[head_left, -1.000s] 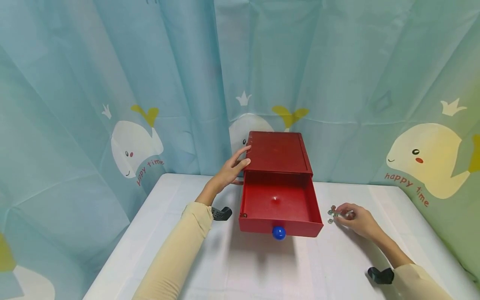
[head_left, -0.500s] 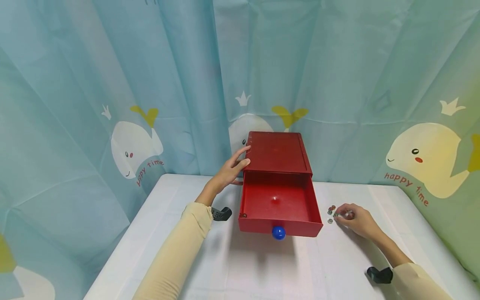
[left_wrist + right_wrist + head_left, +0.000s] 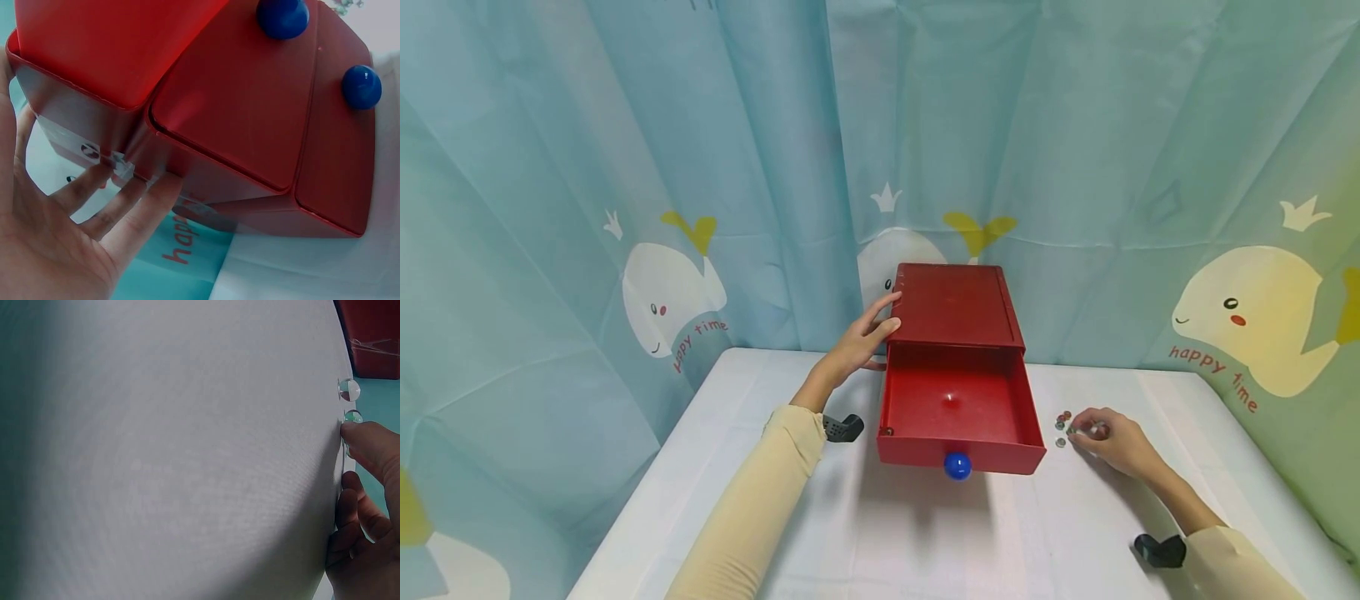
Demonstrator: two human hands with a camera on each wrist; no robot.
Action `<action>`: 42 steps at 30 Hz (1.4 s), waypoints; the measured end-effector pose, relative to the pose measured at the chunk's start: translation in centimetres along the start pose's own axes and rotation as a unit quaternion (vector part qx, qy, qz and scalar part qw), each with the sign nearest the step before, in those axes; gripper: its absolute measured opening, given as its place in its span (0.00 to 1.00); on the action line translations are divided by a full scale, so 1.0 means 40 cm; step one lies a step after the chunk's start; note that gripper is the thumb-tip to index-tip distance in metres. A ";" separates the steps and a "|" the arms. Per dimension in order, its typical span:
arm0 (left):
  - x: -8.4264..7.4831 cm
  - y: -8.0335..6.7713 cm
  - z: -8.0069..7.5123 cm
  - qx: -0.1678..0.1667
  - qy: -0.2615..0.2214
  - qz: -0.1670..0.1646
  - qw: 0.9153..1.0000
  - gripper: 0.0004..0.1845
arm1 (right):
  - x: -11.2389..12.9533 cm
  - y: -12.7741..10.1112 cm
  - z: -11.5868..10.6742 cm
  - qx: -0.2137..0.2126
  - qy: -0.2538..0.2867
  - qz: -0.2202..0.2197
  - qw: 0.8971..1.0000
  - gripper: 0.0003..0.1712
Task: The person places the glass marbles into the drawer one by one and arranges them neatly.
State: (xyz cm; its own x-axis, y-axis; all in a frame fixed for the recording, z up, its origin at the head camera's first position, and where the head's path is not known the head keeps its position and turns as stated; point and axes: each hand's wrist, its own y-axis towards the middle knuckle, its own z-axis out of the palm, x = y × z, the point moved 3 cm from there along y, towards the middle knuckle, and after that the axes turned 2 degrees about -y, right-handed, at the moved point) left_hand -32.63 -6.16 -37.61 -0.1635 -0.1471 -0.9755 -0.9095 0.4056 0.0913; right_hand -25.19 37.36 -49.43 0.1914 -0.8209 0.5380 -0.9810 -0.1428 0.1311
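My left hand [image 3: 853,343] rests against the left side of a red drawer unit [image 3: 951,304], its thumb near the top edge. In the left wrist view the fingers [image 3: 134,225] stretch along the side wall. The top drawer [image 3: 917,400] is pulled out, with a blue knob [image 3: 957,466] on its front. A small marble [image 3: 888,431] lies in its front left corner. On the white table to the right, my right hand [image 3: 1116,440] pinches a clear glass marble [image 3: 1072,431] between thumb and fingers. Several loose marbles, one of them clear [image 3: 349,390], lie right beside the fingertips.
Below the open drawer are two closed drawers, with a middle knob [image 3: 283,15] and a lower knob [image 3: 361,87]. The white table [image 3: 940,550] ends at a blue-green curtain [image 3: 775,167] printed with whales. Both wrists carry dark camera mounts.
The right hand stays almost in place; the loose marbles at its fingertips have shifted very slightly. The left hand and the drawer unit look unchanged.
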 end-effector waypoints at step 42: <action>0.001 -0.003 0.001 0.004 0.000 0.002 1.000 0.32 | 0.026 0.015 -0.036 0.050 -0.008 -0.072 0.996 0.08</action>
State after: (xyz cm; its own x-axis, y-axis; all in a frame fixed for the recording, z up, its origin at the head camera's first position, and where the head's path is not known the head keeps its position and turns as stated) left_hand -32.51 -6.19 -37.68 -0.1678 -0.1446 -0.9752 -0.9057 0.4133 0.0945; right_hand -25.53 37.22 -47.59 0.3302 -0.7963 0.5068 -0.9419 -0.3132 0.1215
